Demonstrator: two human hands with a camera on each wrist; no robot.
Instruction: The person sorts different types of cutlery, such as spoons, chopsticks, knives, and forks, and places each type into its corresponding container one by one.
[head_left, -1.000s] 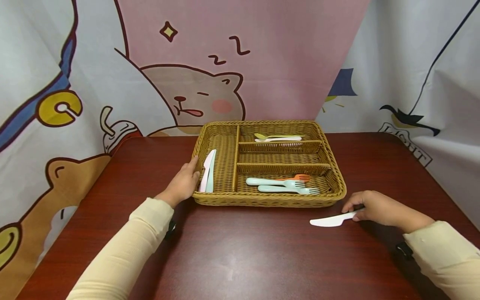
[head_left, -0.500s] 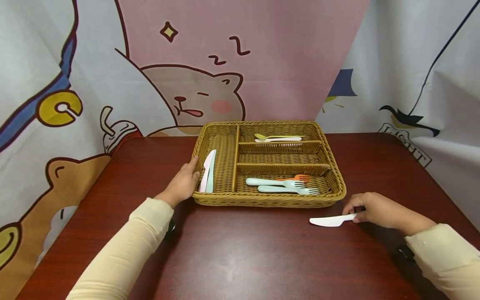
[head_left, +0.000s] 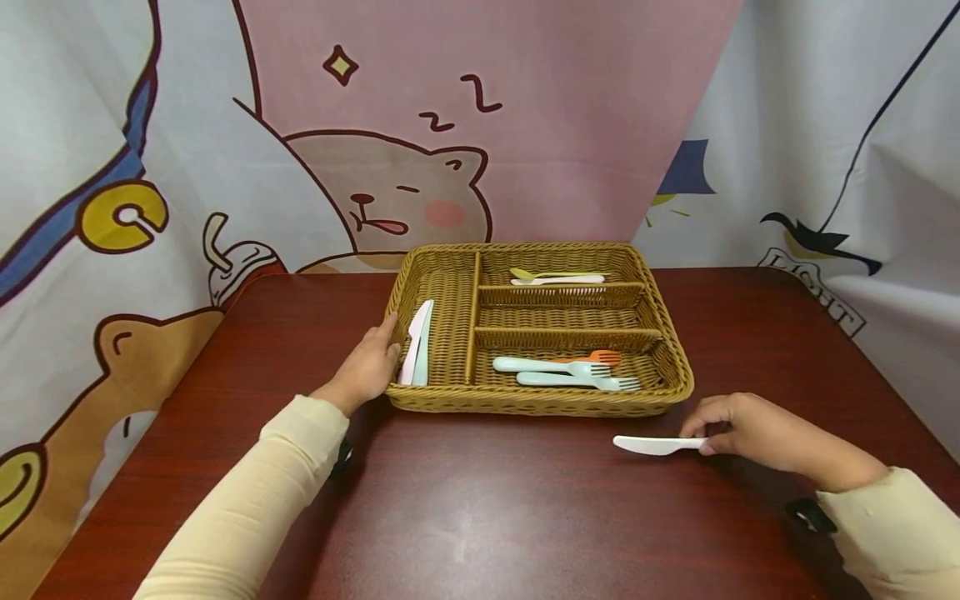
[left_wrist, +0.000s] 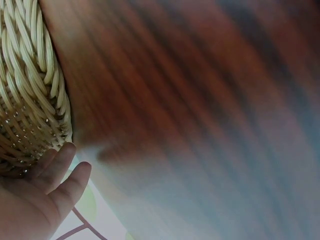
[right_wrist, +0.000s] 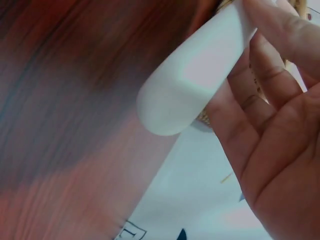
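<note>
Between thumb and fingers my right hand (head_left: 750,433) pinches a white plastic knife (head_left: 651,446) by its handle, the blade pointing left. This is in front of the wicker basket's (head_left: 540,403) right front corner. The right wrist view shows the rounded end of the white knife's handle (right_wrist: 175,95) sticking out past the fingers. My left hand (head_left: 365,367) rests against the basket's left side, its extended fingers (left_wrist: 62,162) touching the weave. Inside the left compartment, a pink knife (head_left: 414,337) leans beside a pale green knife (head_left: 423,350).
Two pale green forks (head_left: 551,365) and an orange fork (head_left: 604,357) lie in the front right compartment. A yellow-green spoon (head_left: 522,272) and a white utensil (head_left: 558,280) lie in the back one. Behind the dark red table (head_left: 480,500) hangs a cartoon-printed curtain (head_left: 570,125).
My right hand has shifted slightly toward me, and the white knife has turned a little in its grip. My left hand and the basket keep their places.
</note>
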